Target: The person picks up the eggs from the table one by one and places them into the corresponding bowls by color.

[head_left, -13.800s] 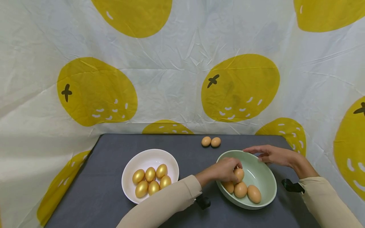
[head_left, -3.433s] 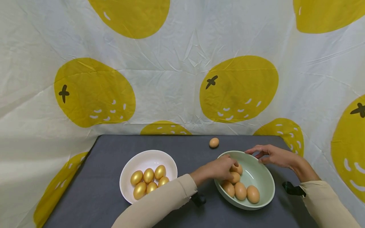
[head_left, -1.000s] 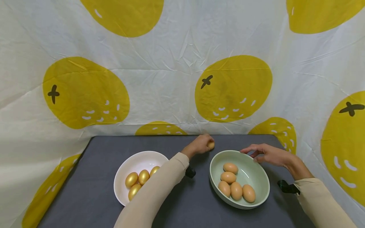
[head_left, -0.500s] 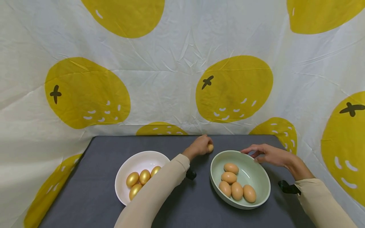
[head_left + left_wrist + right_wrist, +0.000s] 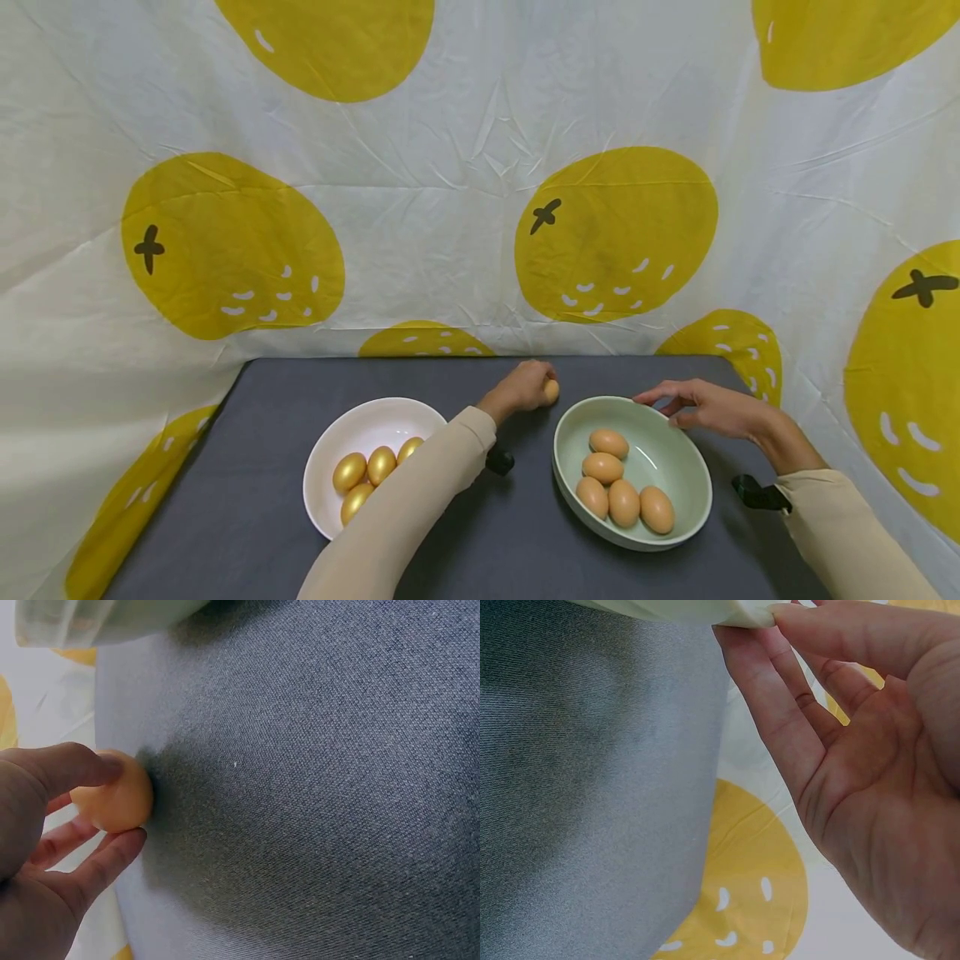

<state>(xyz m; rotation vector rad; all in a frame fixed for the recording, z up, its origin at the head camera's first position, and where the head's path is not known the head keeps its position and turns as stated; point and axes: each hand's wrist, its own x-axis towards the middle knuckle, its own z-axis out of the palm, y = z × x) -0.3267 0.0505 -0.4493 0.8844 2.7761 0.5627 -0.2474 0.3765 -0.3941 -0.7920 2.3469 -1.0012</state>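
Note:
My left hand (image 5: 521,388) is over the back of the table and pinches a brown egg (image 5: 120,796) between thumb and fingertips, close over the cloth. In the head view the egg (image 5: 551,392) shows at the fingertips, left of the light green bowl (image 5: 693,492). My right hand (image 5: 716,410) pinches that bowl's far right rim, with the thumb on one side and fingers on the other in the right wrist view (image 5: 870,765). Several brown eggs (image 5: 624,503) lie inside the bowl, gathered toward its left and front.
A white bowl (image 5: 318,492) with several golden eggs (image 5: 349,472) stands left, partly hidden by my left sleeve (image 5: 420,492). Dark grey cloth (image 5: 480,542) covers the table. A white curtain (image 5: 435,250) with yellow fruit prints hangs right behind it.
Two loose eggs lay at the back before; one went into the green bowl, and my left hand took hold of the other. It has just drawn slightly nearer. My right hand stays at the rim.

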